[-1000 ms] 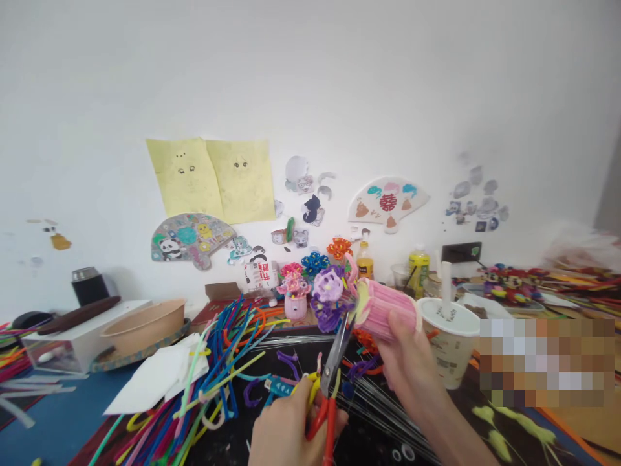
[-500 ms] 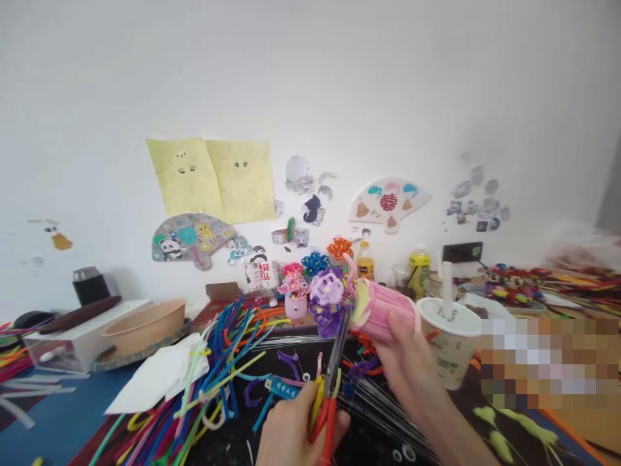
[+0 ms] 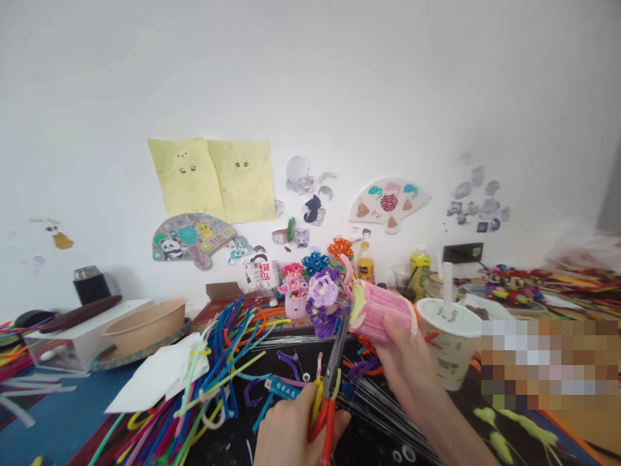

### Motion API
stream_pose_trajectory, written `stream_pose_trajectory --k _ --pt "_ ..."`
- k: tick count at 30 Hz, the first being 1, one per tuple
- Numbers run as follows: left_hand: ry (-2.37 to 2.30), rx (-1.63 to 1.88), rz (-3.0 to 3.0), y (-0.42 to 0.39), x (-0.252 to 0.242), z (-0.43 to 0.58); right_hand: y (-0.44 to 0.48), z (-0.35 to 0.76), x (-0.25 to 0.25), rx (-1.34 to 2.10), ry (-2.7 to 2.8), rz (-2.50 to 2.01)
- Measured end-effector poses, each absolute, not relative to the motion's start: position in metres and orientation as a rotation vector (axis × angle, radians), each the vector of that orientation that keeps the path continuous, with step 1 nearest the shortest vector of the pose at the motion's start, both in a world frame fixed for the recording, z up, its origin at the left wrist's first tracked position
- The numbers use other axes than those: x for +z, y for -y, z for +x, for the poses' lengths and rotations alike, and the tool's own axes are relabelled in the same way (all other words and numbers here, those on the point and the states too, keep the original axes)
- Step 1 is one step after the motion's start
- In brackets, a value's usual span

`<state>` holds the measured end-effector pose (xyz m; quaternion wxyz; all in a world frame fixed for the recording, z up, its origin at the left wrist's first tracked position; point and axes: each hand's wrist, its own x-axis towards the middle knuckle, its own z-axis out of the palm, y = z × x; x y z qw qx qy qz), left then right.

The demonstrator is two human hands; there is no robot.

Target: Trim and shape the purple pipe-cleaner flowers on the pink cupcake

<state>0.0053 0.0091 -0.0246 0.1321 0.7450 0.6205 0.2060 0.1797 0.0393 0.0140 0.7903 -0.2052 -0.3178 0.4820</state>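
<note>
My left hand (image 3: 288, 427) is closed around the red and yellow handles of a pair of scissors (image 3: 336, 349). The blades point up and meet the side of a purple pipe-cleaner flower (image 3: 324, 291), close to the rim of a pink pipe-cleaner pot (image 3: 385, 310). That pot lies tilted on its side in my right hand (image 3: 405, 356), its pale yellow-green opening turned left toward the flower. A pink curl rises above the rim. Whether the blades touch a stem is hidden.
Loose pipe cleaners (image 3: 194, 401) heap up on the left, beside white paper (image 3: 158, 372) and a tan bowl (image 3: 145, 323). A lidded drink cup (image 3: 449, 343) with a straw stands close to my right hand. Behind are a small pink flower pot (image 3: 295, 306) and bottles (image 3: 366, 262).
The pink pot and purple flower have shifted slightly left. My right hand has moved with them, while the scissors stay nearly in place.
</note>
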Motion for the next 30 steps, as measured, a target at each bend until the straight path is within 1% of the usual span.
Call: stream_pose_trajectory --k 11,16,22,25,30 --pt "-1.890 0.465 2.179 0.003 -0.003 0.008 -0.039 0.181 0.015 1.072 0.720 -0.473" --pt "-1.938 0.399 2.190 0.003 -0.004 0.009 -0.040 0.182 0.015 1.089 0.730 -0.433" --pt "-1.905 0.608 2.168 0.001 -0.011 0.008 -0.046 0.176 0.011 1.195 0.710 -0.251" --pt "-1.827 0.729 2.145 -0.001 -0.015 0.006 -0.048 0.163 -0.004 1.316 0.762 -0.356" --pt "-1.817 0.788 2.108 -0.008 -0.025 -0.001 -0.025 0.136 -0.025 1.587 1.143 -0.528"
